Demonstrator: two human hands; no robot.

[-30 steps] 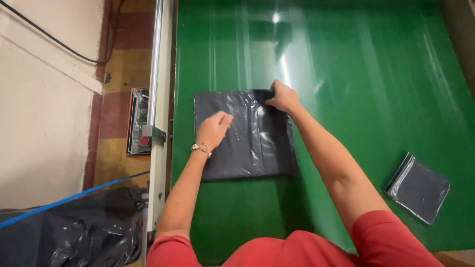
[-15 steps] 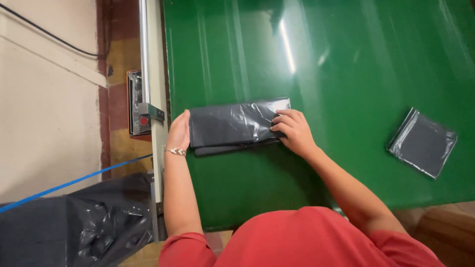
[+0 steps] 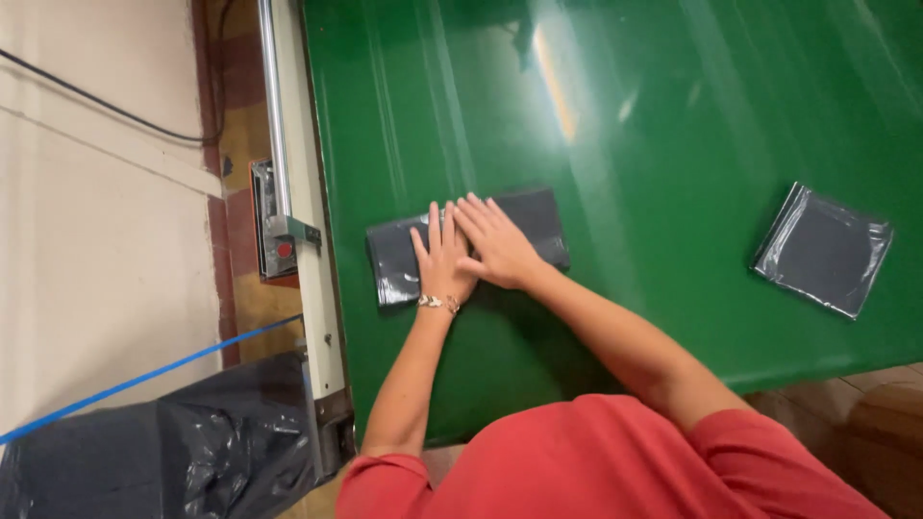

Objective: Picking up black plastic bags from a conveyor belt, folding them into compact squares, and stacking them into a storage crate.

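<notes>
A folded dark grey plastic bag [image 3: 394,259] lies as a narrow strip near the left edge of the green table [image 3: 654,125]. My left hand [image 3: 440,261] rests flat on its middle, fingers spread, a bracelet on the wrist. My right hand [image 3: 495,245] lies flat beside it, fingers overlapping the left hand's, pressing the strip's right half. Neither hand grips anything.
A second folded dark bag in clear wrap [image 3: 825,248] lies on the table at the right. A metal rail [image 3: 288,173] with a red-buttoned box [image 3: 274,231] runs along the table's left side. Loose black plastic [image 3: 192,452] is heaped at the lower left.
The bag went from a wide square sheet to a narrow folded strip. Both hands came together and now press flat on it.
</notes>
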